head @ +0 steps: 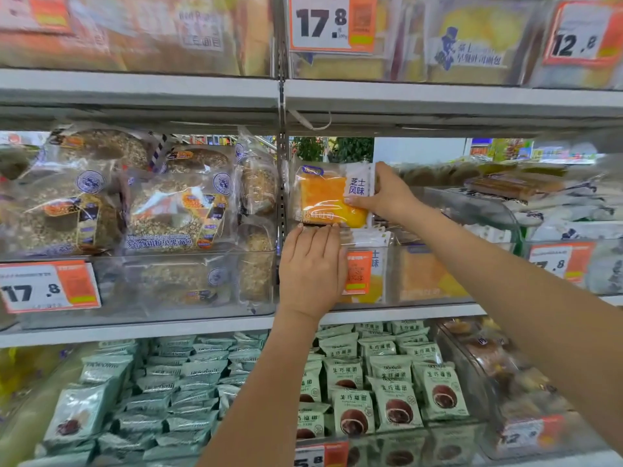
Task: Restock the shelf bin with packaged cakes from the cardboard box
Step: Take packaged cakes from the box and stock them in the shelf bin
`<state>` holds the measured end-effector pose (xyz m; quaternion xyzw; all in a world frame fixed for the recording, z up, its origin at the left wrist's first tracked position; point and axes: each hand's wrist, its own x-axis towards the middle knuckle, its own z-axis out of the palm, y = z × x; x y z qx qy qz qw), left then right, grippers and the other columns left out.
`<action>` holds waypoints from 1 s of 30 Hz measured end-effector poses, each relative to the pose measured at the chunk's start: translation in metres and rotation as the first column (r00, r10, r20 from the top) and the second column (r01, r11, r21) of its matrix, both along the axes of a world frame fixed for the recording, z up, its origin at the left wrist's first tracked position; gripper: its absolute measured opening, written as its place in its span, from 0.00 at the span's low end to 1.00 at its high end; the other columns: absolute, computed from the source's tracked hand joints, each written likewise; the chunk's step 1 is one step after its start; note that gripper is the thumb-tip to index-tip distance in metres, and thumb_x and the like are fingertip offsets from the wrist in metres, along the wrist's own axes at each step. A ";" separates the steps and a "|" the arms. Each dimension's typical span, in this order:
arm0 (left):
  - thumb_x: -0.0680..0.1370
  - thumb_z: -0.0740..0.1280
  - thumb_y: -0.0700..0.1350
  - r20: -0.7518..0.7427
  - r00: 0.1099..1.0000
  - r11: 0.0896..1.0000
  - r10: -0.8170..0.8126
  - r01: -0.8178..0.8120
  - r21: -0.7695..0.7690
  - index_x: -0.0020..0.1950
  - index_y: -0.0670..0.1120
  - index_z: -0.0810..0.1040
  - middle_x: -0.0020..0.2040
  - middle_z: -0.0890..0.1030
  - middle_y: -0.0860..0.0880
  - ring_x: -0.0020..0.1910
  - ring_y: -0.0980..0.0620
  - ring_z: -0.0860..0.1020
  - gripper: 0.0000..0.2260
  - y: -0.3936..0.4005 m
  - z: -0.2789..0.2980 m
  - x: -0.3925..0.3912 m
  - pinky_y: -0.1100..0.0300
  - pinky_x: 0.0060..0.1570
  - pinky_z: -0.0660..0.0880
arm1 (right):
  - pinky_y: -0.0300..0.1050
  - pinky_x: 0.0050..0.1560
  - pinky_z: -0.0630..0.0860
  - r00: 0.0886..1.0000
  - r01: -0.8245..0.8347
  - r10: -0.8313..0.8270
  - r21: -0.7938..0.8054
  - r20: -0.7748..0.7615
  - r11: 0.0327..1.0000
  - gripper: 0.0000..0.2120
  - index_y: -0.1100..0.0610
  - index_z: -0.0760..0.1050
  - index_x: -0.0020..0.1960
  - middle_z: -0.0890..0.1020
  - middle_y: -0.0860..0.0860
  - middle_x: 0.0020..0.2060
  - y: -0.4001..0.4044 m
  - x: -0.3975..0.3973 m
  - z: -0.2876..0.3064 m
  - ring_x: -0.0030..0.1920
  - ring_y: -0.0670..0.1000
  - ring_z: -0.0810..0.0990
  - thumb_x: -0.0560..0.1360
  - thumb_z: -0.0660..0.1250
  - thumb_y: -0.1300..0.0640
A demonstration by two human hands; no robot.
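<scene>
A packaged yellow cake (328, 197) in clear wrap with a white label stands upright above the clear shelf bin (428, 298) on the middle shelf. My right hand (387, 193) grips the package's right edge, thumb across its front. My left hand (312, 267) lies flat with straight fingers against the bin's front, fingertips touching the package's lower edge. More of the same cakes (421, 274) lie inside the bin. The cardboard box is out of view.
To the left, a clear bin holds bagged grain bagels (168, 210). Price tags (50, 286) hang on the bin fronts. The lower shelf carries green snack packs (387, 382), and another bread bin (539, 210) sits to the right. The upper shelf edge (438, 99) is just above.
</scene>
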<state>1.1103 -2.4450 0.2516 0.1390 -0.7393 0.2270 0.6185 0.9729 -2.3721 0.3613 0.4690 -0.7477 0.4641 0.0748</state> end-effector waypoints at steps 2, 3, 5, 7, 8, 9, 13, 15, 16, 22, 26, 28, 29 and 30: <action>0.82 0.49 0.47 0.017 1.000 1.000 0.003 -0.003 0.007 0.54 0.41 0.81 0.48 0.82 0.45 0.48 0.45 0.79 0.21 0.001 0.000 0.000 0.51 0.61 0.68 | 0.43 0.50 0.74 0.998 0.007 -0.006 0.011 -0.066 1.000 0.29 0.60 0.65 0.65 0.77 0.54 0.59 -0.002 0.002 0.000 0.56 0.52 0.76 0.70 0.74 0.54; 0.82 0.49 0.47 0.019 1.000 1.000 0.005 -0.005 0.005 0.54 0.41 0.81 0.48 0.82 0.45 0.48 0.45 0.79 0.21 0.001 0.000 0.000 0.51 0.61 0.68 | 0.43 0.50 0.74 0.995 0.009 -0.007 0.017 -0.100 1.000 0.29 0.60 0.65 0.65 0.78 0.55 0.59 -0.003 0.004 0.000 0.57 0.53 0.77 0.71 0.74 0.53; 0.82 0.49 0.48 0.020 1.000 1.000 0.009 -0.009 0.003 0.54 0.40 0.81 0.48 0.82 0.45 0.48 0.45 0.79 0.22 0.001 0.001 0.001 0.51 0.61 0.68 | 0.45 0.51 0.74 0.985 0.014 -0.009 0.025 -0.169 1.000 0.27 0.59 0.66 0.65 0.78 0.56 0.58 -0.005 0.005 -0.002 0.58 0.55 0.76 0.71 0.73 0.52; 0.82 0.49 0.47 0.021 1.000 1.000 0.009 -0.009 0.000 0.54 0.40 0.81 0.48 0.82 0.45 0.47 0.45 0.79 0.21 0.001 0.001 0.001 0.51 0.61 0.68 | 0.48 0.53 0.73 0.979 0.022 -0.012 0.050 -0.203 0.998 0.27 0.57 0.66 0.66 0.78 0.56 0.58 -0.006 0.004 -0.004 0.59 0.57 0.74 0.72 0.72 0.50; 0.82 0.50 0.47 0.021 1.000 1.000 0.011 -0.011 -0.002 0.54 0.40 0.81 0.48 0.83 0.45 0.47 0.45 0.79 0.21 0.001 0.001 0.001 0.51 0.61 0.68 | 0.49 0.55 0.73 0.979 0.032 -0.018 0.066 -0.205 0.997 0.27 0.57 0.66 0.66 0.78 0.56 0.58 -0.006 0.003 -0.005 0.60 0.58 0.73 0.72 0.71 0.49; 0.82 0.50 0.47 0.023 1.000 1.000 0.014 -0.014 -0.001 0.55 0.41 0.81 0.48 0.83 0.45 0.47 0.45 0.79 0.21 0.002 0.001 0.001 0.51 0.61 0.68 | 0.51 0.57 0.73 0.980 0.040 -0.024 0.081 -0.198 0.996 0.28 0.56 0.66 0.67 0.78 0.55 0.59 -0.005 0.001 -0.004 0.61 0.59 0.73 0.72 0.71 0.48; 0.82 0.50 0.47 0.068 0.998 1.000 0.010 -0.012 0.029 0.54 0.40 0.81 0.48 0.83 0.45 0.48 0.45 0.80 0.21 0.003 0.003 0.003 0.51 0.60 0.68 | 0.55 0.64 0.70 0.980 0.108 -0.084 0.128 -0.180 0.986 0.38 0.57 0.59 0.73 0.72 0.58 0.66 0.004 -0.002 -0.005 0.67 0.60 0.68 0.71 0.70 0.43; 0.82 0.50 0.47 0.097 0.995 0.999 0.004 -0.009 0.049 0.55 0.40 0.81 0.49 0.82 0.45 0.48 0.45 0.79 0.21 0.003 0.003 0.006 0.51 0.60 0.68 | 0.54 0.67 0.66 0.958 0.230 -0.197 0.144 -0.210 0.962 0.43 0.59 0.52 0.76 0.63 0.61 0.71 0.016 0.002 -0.007 0.70 0.61 0.65 0.72 0.69 0.42; 0.82 0.49 0.48 0.113 0.994 0.998 0.003 -0.009 0.059 0.56 0.40 0.80 0.49 0.82 0.44 0.49 0.44 0.79 0.21 0.003 0.004 0.007 0.50 0.61 0.68 | 0.54 0.67 0.66 0.943 0.274 -0.240 0.129 -0.232 0.953 0.43 0.58 0.52 0.77 0.62 0.62 0.71 0.025 0.006 -0.009 0.69 0.62 0.66 0.72 0.68 0.42; 0.82 0.51 0.48 0.197 0.980 0.986 0.023 -0.054 0.156 0.71 0.36 0.68 0.69 0.71 0.40 0.69 0.43 0.69 0.22 0.028 -0.017 0.024 0.46 0.71 0.57 | 0.49 0.60 0.71 0.907 0.220 -0.264 -0.166 -0.328 0.961 0.22 0.57 0.68 0.68 0.72 0.56 0.59 0.099 0.048 -0.044 0.59 0.55 0.73 0.77 0.65 0.50; 0.81 0.52 0.44 0.281 0.926 0.965 -0.254 0.221 0.143 0.71 0.38 0.67 0.69 0.71 0.42 0.70 0.46 0.67 0.21 0.071 -0.107 0.066 0.48 0.73 0.57 | 0.39 0.48 0.70 0.899 0.137 -0.232 -0.265 -0.370 0.954 0.10 0.58 0.74 0.56 0.74 0.50 0.48 0.140 0.096 -0.126 0.47 0.46 0.72 0.77 0.65 0.56; 0.81 0.52 0.44 0.345 0.883 0.936 -0.318 0.234 0.264 0.68 0.40 0.68 0.64 0.76 0.42 0.64 0.46 0.70 0.18 0.094 -0.165 0.089 0.50 0.69 0.62 | 0.36 0.47 0.68 0.915 0.113 -0.182 -0.205 -0.360 0.972 0.07 0.59 0.74 0.53 0.74 0.49 0.46 0.156 0.118 -0.185 0.46 0.45 0.72 0.76 0.66 0.58; 0.80 0.53 0.45 0.401 0.849 0.919 -0.343 0.213 0.333 0.66 0.41 0.69 0.60 0.78 0.43 0.61 0.46 0.71 0.17 0.105 -0.193 0.101 0.50 0.65 0.64 | 0.36 0.48 0.69 0.929 0.108 -0.153 -0.147 -0.338 0.983 0.06 0.58 0.75 0.52 0.75 0.48 0.46 0.163 0.128 -0.219 0.47 0.45 0.72 0.76 0.67 0.59; 0.78 0.55 0.45 0.470 0.804 0.900 -0.365 0.176 0.398 0.64 0.43 0.70 0.57 0.79 0.44 0.58 0.46 0.71 0.16 0.115 -0.221 0.114 0.52 0.62 0.65 | 0.37 0.48 0.70 0.946 0.112 -0.127 -0.069 -0.297 0.991 0.06 0.58 0.75 0.52 0.75 0.48 0.45 0.170 0.138 -0.252 0.47 0.45 0.73 0.76 0.67 0.59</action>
